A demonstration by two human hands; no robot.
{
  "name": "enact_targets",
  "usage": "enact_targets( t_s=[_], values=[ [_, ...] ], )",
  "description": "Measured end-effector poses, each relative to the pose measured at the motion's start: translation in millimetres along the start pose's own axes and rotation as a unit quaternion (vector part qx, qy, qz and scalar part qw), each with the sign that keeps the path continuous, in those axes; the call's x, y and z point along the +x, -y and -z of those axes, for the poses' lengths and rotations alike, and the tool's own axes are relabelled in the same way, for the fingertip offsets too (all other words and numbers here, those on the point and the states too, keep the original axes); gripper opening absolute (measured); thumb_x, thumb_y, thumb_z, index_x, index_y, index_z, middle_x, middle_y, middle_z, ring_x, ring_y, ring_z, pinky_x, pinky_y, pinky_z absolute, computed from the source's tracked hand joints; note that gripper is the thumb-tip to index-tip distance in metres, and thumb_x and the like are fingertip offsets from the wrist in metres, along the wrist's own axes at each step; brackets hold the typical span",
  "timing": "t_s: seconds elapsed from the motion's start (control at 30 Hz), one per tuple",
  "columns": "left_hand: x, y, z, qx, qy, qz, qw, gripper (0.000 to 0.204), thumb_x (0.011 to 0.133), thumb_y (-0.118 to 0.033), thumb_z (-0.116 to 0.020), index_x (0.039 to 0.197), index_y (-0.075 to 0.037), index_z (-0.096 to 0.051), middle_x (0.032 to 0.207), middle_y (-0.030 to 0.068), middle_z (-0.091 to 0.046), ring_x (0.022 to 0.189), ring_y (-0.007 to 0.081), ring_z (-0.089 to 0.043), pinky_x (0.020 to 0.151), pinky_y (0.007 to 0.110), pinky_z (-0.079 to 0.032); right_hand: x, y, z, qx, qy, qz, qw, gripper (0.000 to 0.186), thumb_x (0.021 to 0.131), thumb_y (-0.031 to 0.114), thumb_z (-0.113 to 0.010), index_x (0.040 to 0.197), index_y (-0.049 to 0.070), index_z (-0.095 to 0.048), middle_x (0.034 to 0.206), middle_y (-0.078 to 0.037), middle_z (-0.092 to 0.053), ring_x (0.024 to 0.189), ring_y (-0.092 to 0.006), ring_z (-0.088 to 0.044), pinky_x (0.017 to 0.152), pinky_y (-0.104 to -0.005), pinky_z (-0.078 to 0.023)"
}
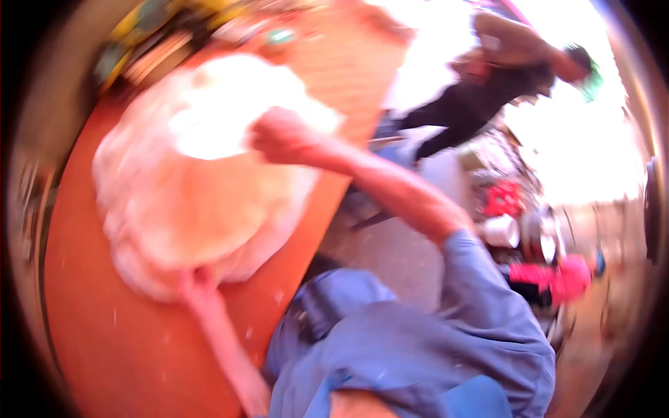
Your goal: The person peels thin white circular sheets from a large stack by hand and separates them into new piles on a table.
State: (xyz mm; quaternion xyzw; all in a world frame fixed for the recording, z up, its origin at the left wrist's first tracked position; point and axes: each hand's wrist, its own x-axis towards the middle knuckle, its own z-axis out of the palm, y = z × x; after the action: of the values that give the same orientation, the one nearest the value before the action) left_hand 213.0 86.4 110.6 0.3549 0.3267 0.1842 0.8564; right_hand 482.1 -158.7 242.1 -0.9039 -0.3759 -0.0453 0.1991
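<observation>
A broad, roughly round pile of pale fluffy padding lies on an orange-red tabletop, with a smoother peach-toned layer on top. At the pile's near edge, my left hand is closed on the padding, its fingertips blurred. My right hand reaches across to the far right part and is closed in a fist at the edge of a glaring white patch. It seems to grip the padding there, though glare and motion blur hide the exact hold.
Yellow and dark items and a small green object sit at the table's far end. Beyond its right edge, a person in dark trousers stands. White containers, a red item and someone in pink are farther right.
</observation>
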Motion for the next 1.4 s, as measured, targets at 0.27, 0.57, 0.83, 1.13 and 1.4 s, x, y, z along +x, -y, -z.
enact_targets(
  t_s=[0.27, 0.57, 0.83, 1.13, 1.4],
  values=[
    [-11, 16, -11, 0.047, 0.020, 0.120, 0.991, 0.033, 0.094, -0.023, -0.063, 0.118, -0.001, -0.058, 0.110, 0.0088, -0.066, 0.090, 0.0181, -0.065, 0.076, 0.029, -0.056, 43, 13, 184, -0.149, -0.243, 0.037, 0.958, 0.017, 0.067, 0.014, -0.063, 0.053, 0.005, -0.059, 0.054, -0.018, -0.054, 0.052, -0.0355, -0.057, 0.053, -0.0460, -0.045],
    [-67, 3, -56, 0.057, 0.066, -0.050, 0.995, 0.051, 0.092, -0.013, -0.062, 0.138, -0.003, -0.043, 0.133, 0.0116, -0.053, 0.112, 0.0238, -0.058, 0.082, 0.032, -0.054, -44, 96, 49, -0.039, -0.212, 0.154, 0.964, 0.009, 0.065, 0.009, -0.061, 0.067, 0.004, -0.054, 0.067, -0.014, -0.057, 0.061, -0.0312, -0.060, 0.050, -0.0451, -0.046],
    [-79, 27, -35, -0.121, 0.075, 0.070, 0.987, 0.059, 0.099, -0.034, -0.051, 0.147, -0.006, -0.032, 0.145, 0.0140, -0.044, 0.129, 0.0324, -0.047, 0.100, 0.048, -0.047, -87, 43, -83, 0.040, 0.032, 0.045, 0.998, 0.003, 0.064, 0.007, -0.060, 0.062, 0.006, -0.060, 0.065, -0.017, -0.059, 0.063, -0.0370, -0.059, 0.055, -0.0471, -0.046],
    [-75, 18, -24, -0.098, 0.117, -0.016, 0.988, 0.043, 0.102, -0.039, -0.044, 0.132, -0.009, -0.050, 0.123, 0.0064, -0.060, 0.107, 0.0182, -0.060, 0.087, 0.035, -0.054, -114, 109, -59, 0.062, 0.090, 0.090, 0.990, 0.016, 0.074, 0.002, -0.059, 0.087, 0.005, -0.067, 0.076, -0.013, -0.064, 0.077, -0.0325, -0.063, 0.066, -0.0418, -0.051],
    [-68, 4, -24, -0.107, 0.115, -0.060, 0.986, 0.025, 0.102, -0.026, -0.050, 0.117, -0.007, -0.057, 0.113, 0.0051, -0.064, 0.100, 0.0169, -0.064, 0.082, 0.035, -0.057, -90, 136, -67, 0.120, 0.069, 0.086, 0.987, 0.019, 0.077, 0.001, -0.060, 0.094, 0.003, -0.068, 0.076, -0.015, -0.064, 0.077, -0.0343, -0.062, 0.068, -0.0423, -0.050]
  ],
)
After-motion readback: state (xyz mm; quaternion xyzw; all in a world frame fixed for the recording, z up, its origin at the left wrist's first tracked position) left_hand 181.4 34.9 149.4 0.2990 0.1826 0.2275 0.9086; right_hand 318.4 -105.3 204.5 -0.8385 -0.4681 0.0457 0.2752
